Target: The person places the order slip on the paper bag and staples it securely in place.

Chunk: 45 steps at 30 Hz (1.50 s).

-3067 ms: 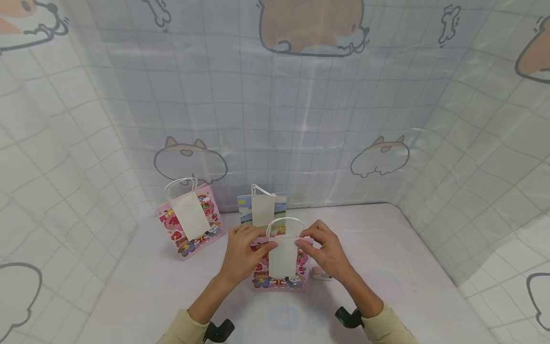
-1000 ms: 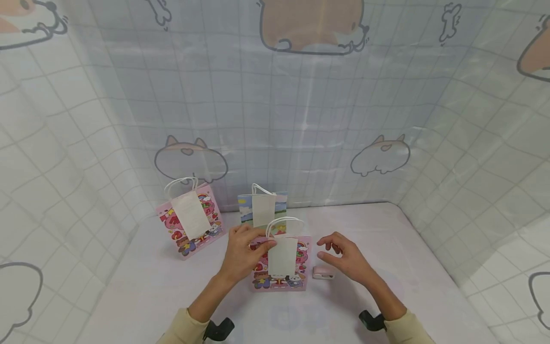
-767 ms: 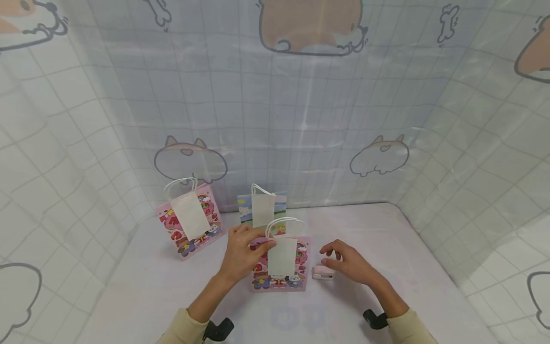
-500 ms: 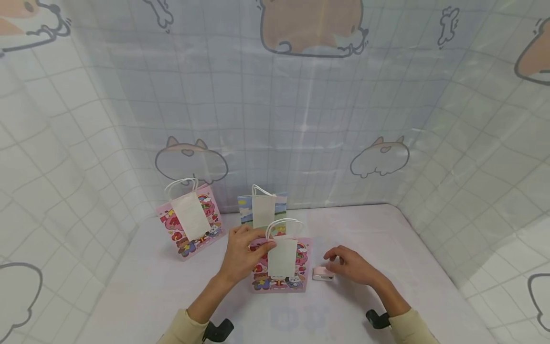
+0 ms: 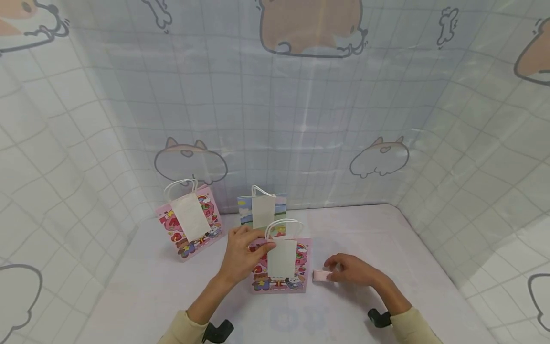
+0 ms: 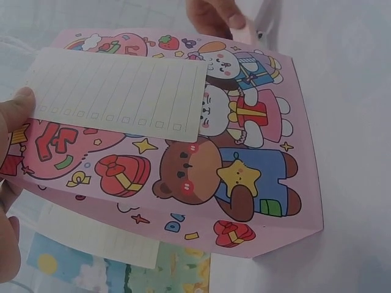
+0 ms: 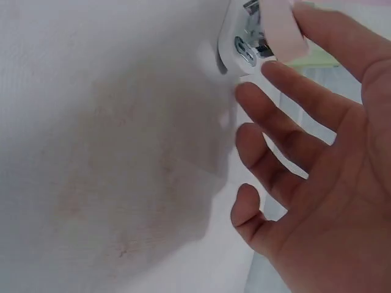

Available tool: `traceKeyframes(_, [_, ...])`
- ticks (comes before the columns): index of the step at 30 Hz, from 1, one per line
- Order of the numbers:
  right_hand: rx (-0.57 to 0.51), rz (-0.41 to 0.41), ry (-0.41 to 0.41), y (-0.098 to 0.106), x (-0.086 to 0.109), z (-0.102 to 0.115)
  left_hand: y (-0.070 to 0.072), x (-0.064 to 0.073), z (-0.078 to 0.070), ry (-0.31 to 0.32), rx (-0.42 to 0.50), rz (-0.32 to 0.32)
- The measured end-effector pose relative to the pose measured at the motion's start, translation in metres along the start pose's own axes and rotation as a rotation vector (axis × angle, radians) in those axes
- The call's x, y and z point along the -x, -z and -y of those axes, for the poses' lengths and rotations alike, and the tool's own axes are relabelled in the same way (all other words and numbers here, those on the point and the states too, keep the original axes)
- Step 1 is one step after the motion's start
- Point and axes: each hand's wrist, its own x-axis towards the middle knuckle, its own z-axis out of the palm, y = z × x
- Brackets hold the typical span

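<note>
In the head view, a pink cartoon-printed gift bag (image 5: 279,285) with white cord handles stands at the front middle of the table. A lined note card (image 6: 116,91) with small checkboxes lies against its front face. My left hand (image 5: 242,253) pinches the card and the bag's top edge together at the upper left corner. To the right of the bag, my right hand (image 5: 354,270) holds a small pink and white stapler (image 5: 321,275) by its right end, thumb and index finger at it. The right wrist view shows the stapler's pink lever (image 7: 284,30) beside the thumb; the other fingers are loosely bent.
A second pink gift bag (image 5: 210,210) with a card on it stands tilted at the back left. Behind the front bag is a blue landscape-print bag (image 5: 281,205), also with a card. A patterned curtain (image 5: 326,119) encloses the white table (image 5: 369,229) behind and at both sides.
My right hand has left the bag's top right corner, moved right and down, and taken hold of the stapler, which has tipped to show more of its pink side. My left hand has stayed put.
</note>
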Motion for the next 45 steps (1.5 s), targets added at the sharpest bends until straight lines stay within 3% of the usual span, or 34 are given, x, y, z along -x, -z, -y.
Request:
traceKeyframes(3, [0.028,0.028,-0.010,-0.001,0.001,0.004,0.000,0.000,0.000,0.005,0.005,-0.001])
traceKeyframes(12, [0.225,0.001,0.038,-0.007,0.004,0.007,0.000,0.000,0.000,0.031,-0.007,0.006])
traceKeyframes(24, [0.236,0.007,0.031,-0.013,0.006,0.015,0.001,0.000,-0.001,0.022,-0.008,-0.001])
traceKeyframes(33, [0.339,-0.061,0.066,-0.023,0.003,0.018,0.001,0.000,-0.001,0.018,0.005,0.000])
traceKeyframes(45, [0.373,-0.081,0.093,-0.026,0.001,0.017,0.000,0.001,0.000,0.010,0.015,-0.004])
